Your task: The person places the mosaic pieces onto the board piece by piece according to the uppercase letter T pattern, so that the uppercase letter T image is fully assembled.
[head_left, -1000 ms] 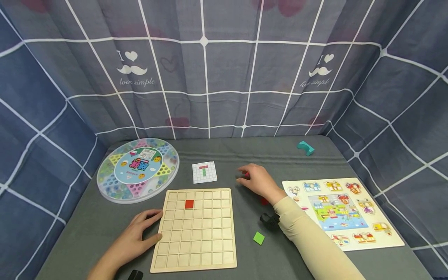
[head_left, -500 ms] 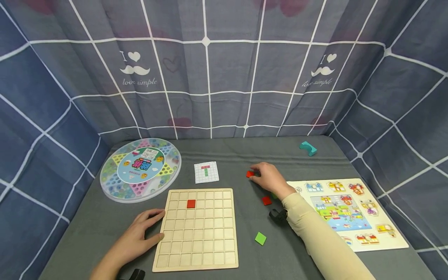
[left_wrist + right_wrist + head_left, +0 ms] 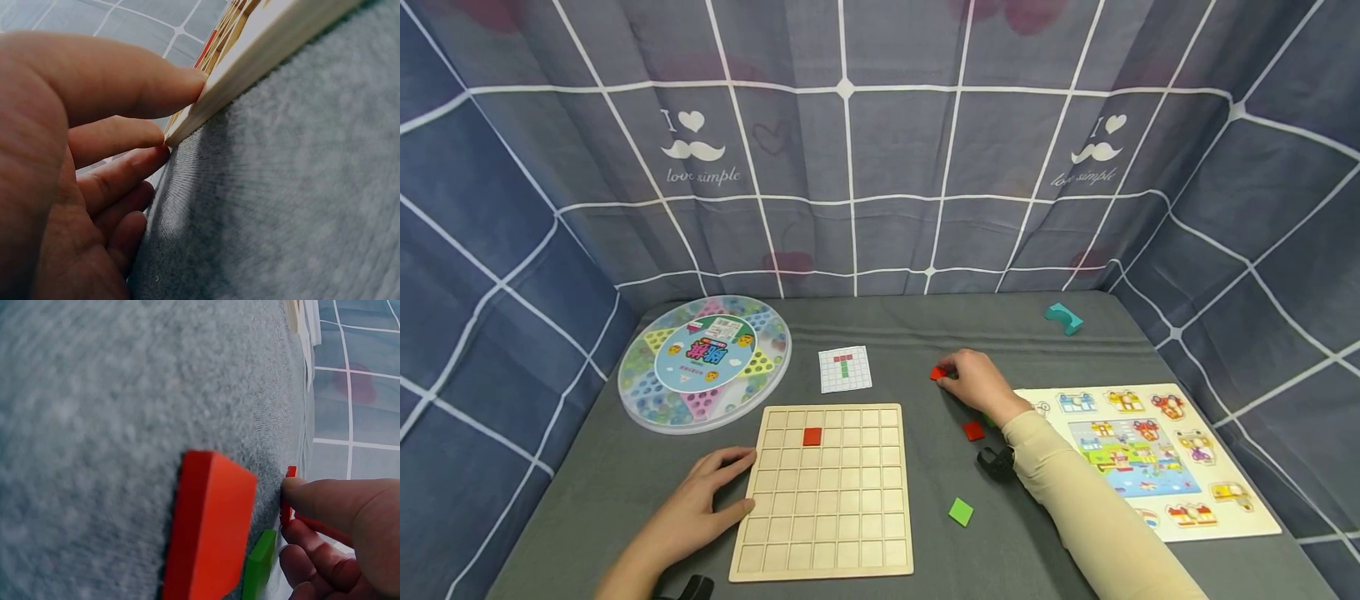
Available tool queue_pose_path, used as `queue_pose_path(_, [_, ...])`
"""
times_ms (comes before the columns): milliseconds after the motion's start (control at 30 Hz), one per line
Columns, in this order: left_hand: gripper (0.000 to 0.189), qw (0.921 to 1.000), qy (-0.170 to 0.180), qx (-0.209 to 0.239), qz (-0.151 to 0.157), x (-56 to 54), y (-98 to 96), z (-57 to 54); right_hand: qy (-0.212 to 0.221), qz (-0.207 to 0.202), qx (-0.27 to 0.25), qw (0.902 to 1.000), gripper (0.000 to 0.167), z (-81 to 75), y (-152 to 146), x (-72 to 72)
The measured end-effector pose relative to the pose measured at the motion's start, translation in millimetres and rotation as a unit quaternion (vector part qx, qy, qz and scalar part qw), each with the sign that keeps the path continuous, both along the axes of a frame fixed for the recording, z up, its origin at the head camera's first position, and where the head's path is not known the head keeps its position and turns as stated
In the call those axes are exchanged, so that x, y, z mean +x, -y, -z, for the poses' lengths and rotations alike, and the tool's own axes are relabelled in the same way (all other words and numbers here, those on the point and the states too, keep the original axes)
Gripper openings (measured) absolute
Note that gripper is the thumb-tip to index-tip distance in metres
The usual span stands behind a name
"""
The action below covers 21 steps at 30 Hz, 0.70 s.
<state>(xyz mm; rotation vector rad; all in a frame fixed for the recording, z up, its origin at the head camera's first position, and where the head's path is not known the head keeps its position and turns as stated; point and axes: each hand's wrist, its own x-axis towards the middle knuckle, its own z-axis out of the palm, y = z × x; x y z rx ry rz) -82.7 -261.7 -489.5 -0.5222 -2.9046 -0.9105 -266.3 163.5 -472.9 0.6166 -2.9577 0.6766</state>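
Observation:
My left hand [image 3: 703, 497] rests beside the wooden grid board [image 3: 831, 492], thumb and fingertips touching its left edge with the fingers fairly straight. One red square tile [image 3: 812, 437] sits in a cell near the board's top. To the right, my right hand [image 3: 977, 382] pinches another red square tile [image 3: 937, 373] between thumb and fingers at the table surface; the fingers partly hide it. Closer to the right wrist lie a red tile [image 3: 973, 431] and a green tile [image 3: 259, 565], mostly covered by the hand in the head view. A second green tile [image 3: 961, 512] lies right of the board.
Behind the board lies a pattern card [image 3: 853, 385] with a red and green T shape. A round game box [image 3: 647, 410] sits at the back left. At the right is a picture puzzle board [image 3: 1217, 467], with a teal arch-shaped piece [image 3: 1063, 318] behind it.
My right hand has moved a little to the right, then stayed about still, its red tile now in plainer sight. The left hand keeps its place at the board.

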Motion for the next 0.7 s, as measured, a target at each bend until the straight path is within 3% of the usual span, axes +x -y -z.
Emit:
queue_pose_path(367, [0.062, 1.0000, 0.002, 0.003, -0.003, -0.9, 1.2, -0.6, -0.024, -0.025, 0.002, 0.9994, 0.023, -7.2, 12.9, 8.7])
queue_pose_path(700, [0.062, 0.9999, 0.008, 0.010, -0.002, 0.2, 1.3, 3.1, -0.037, -0.076, -0.023, 0.9961, 0.020, -15.8, 37.8, 30.8])
